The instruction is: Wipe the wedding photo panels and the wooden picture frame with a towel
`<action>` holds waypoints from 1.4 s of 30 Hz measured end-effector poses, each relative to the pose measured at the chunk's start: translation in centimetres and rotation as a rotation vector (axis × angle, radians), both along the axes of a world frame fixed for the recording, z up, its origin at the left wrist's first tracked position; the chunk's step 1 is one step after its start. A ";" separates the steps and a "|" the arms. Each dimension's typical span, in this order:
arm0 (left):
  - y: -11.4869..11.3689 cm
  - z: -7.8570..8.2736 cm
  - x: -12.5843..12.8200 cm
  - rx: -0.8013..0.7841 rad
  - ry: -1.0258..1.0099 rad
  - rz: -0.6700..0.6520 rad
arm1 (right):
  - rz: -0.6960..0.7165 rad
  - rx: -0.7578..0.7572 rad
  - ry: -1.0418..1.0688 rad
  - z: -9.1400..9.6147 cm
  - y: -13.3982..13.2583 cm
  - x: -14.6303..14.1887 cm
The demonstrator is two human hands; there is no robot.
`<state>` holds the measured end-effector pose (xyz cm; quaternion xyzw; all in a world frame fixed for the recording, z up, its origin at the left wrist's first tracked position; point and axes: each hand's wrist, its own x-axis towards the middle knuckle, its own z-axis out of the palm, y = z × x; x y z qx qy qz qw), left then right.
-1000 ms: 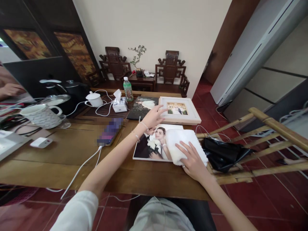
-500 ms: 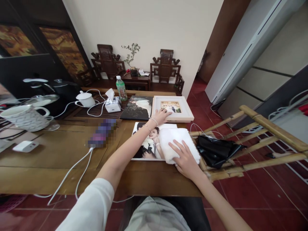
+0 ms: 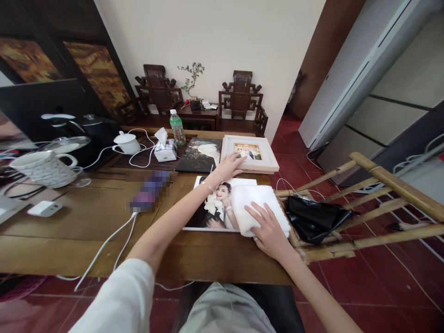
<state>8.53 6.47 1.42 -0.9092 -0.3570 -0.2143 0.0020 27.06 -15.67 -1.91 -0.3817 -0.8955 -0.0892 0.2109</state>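
My left hand (image 3: 229, 166), fingers spread, reaches over the near left corner of a pale wooden picture frame (image 3: 268, 159), its fingertips at the small photo inside. Under my left forearm lies a photo print with a pale edge (image 3: 222, 210), showing a couple in wedding clothes; part of it is covered. My right hand (image 3: 268, 231) rests with outstretched fingers on a folded white towel (image 3: 239, 208), which overlaps the print's right side. Left of the frame lies a dark photo panel with a white gown (image 3: 197, 157).
A phone (image 3: 149, 192) with white cables lies left of the print. Farther left are a patterned mug (image 3: 41, 169), a lidded cup (image 3: 126, 143) and a charger (image 3: 45, 209). A tissue box (image 3: 165, 151) and green bottle (image 3: 177, 127) stand behind. A bamboo chair (image 3: 398, 185) holds a black bag (image 3: 314, 217).
My left hand has shifted slightly left across the frame, and the frame's far edge appears a little higher. My right hand stays on the towel. The view has turned slightly left.
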 end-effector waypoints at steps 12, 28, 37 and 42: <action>-6.9 -5.9 -13.5 -0.177 -0.223 0.376 | 0.002 0.001 0.048 0.1 0.4 0.3; 0.4 -4.0 -13.9 -0.131 -0.006 0.367 | -0.003 -0.010 0.048 0.2 0.2 0.3; -9.8 -4.9 -11.6 -0.276 -0.211 0.245 | -0.083 -0.115 0.072 1.2 3.4 0.9; -9.8 -5.3 -10.6 -0.234 -0.223 0.249 | -0.103 -0.148 0.014 2.3 8.7 1.0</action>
